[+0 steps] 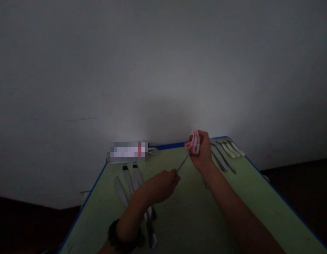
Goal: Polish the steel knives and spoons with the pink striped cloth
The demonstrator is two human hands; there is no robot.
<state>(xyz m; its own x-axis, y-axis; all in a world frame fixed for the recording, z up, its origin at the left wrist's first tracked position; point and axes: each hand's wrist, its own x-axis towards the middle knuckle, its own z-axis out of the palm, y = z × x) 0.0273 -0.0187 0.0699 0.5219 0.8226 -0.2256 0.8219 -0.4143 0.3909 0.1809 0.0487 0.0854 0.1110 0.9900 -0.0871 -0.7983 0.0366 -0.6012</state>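
Observation:
My left hand (pixel 163 185) is closed in a fist around one end of a thin metal utensil (pixel 182 163) held above the table. My right hand (pixel 202 152) is closed on a pink cloth (pixel 193 141) that wraps the utensil's far end. The utensil slants up from my left fist to the cloth. Which kind of utensil it is cannot be made out in the dim light.
A light green table (pixel 195 215) with a blue edge stands against a white wall. Several knives (pixel 131 181) lie at the left under my left arm. More cutlery with white handles (pixel 226 151) lies at the back right. A blurred flat object (pixel 128 151) sits at the back left.

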